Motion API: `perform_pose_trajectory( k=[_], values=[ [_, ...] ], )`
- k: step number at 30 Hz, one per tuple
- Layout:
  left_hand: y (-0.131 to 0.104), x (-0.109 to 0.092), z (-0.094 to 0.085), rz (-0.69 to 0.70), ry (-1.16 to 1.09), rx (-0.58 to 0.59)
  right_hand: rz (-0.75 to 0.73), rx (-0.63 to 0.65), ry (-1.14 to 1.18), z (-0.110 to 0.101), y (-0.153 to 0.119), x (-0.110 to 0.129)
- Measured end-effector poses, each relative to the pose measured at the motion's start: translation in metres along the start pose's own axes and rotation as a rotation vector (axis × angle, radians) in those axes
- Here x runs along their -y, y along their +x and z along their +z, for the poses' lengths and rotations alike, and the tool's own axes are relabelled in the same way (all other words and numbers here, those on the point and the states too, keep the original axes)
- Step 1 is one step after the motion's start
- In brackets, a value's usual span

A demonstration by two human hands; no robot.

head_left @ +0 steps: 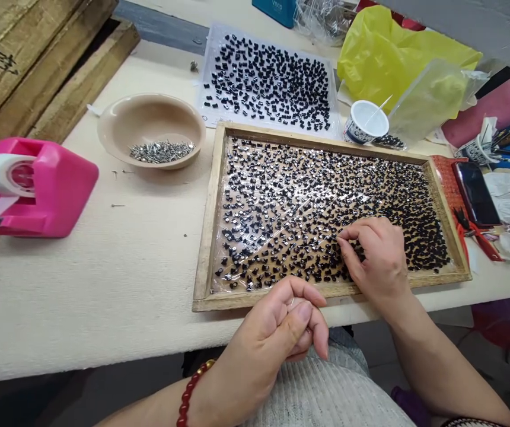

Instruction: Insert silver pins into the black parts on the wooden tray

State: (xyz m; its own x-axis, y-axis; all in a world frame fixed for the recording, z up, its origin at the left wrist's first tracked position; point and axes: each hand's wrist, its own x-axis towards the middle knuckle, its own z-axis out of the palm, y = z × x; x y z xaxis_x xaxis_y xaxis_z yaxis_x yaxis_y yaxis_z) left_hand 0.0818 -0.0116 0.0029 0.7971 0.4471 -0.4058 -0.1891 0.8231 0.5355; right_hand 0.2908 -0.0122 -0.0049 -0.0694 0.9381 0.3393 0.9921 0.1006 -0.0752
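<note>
A shallow wooden tray [206,237] holds rows of small black pieces [290,196] on a film-covered base. Over the tray's lower right part, my right hand [373,255] is closed, with thumb and index fingertip pinched just above the pieces; whatever is between them is too small to make out. My left hand [286,326], with a red bead bracelet [188,391] at the wrist, is curled at the tray's front edge. Its thumb presses on the fingers, and a thin pale bit shows there that I cannot identify.
Left of the tray are a beige bowl [117,124] of metal pins and a pink tape dispenser [70,187]. Behind lies a white sheet [208,65] with black pieces. A patterned cup [362,127], yellow bag [379,53], phone [476,193] and red-handled pliers [481,240] stand right; wooden frames [37,65] are stacked left.
</note>
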Motion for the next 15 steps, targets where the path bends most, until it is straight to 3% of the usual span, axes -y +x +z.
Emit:
perform_pose_trajectory(
  k=[9,15],
  values=[
    [-0.0025,0.0024,-0.0081,-0.019,-0.007,0.044,-0.011,0.017,-0.021,0.0017,0.0016,0.0008],
    [-0.0043,0.0037,-0.0075,0.071,0.111,0.007,-0.003,0.011,-0.020,0.0015,0.0009,0.0009]
  ],
)
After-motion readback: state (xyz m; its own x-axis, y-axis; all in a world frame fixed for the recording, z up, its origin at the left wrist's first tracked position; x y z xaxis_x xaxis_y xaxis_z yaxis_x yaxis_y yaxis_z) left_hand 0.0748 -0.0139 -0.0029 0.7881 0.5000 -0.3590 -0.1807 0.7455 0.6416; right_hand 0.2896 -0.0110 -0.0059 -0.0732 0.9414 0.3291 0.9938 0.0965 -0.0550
